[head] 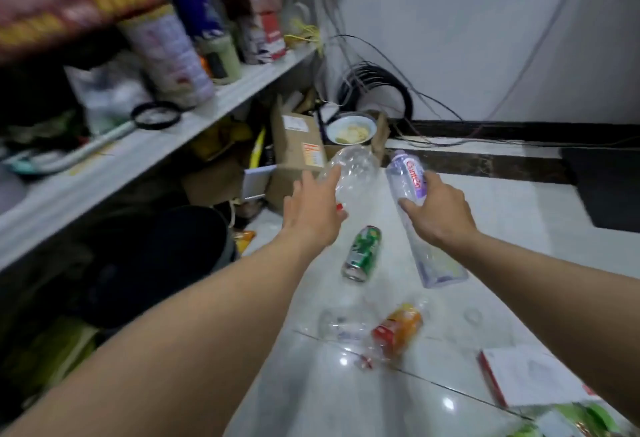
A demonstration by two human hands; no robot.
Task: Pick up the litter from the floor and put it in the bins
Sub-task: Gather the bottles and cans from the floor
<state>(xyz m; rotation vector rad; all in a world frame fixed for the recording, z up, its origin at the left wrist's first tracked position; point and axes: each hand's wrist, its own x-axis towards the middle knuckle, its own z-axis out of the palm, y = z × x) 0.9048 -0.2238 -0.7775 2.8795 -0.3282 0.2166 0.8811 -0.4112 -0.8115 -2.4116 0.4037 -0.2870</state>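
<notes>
Both hands are full here. Left hand (pixel 311 209) has its fingers (pixel 330 176) curled round a crumpled clear bottle (pixel 353 173) with a red cap, right hand (pixel 438 208) is wrapped round a purple-label water bottle (pixel 410 190). Using the green can (pixel 362 253) on the floor (pixel 519 228) as the marker: both held bottles are just past it. Nearer the camera lie one orange-label bottle (pixel 398 327) and one crushed clear bottle (pixel 341 324). So four bottles, one can.

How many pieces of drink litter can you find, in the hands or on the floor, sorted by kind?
Plastic bottles in the hands: 2, a clear bottle in the left hand and a purple-labelled bottle in the right hand.
Plastic bottles on the floor: 2, a clear crushed bottle and an orange-labelled bottle.
Cans on the floor: 1, a green can.
Total: 5
</notes>
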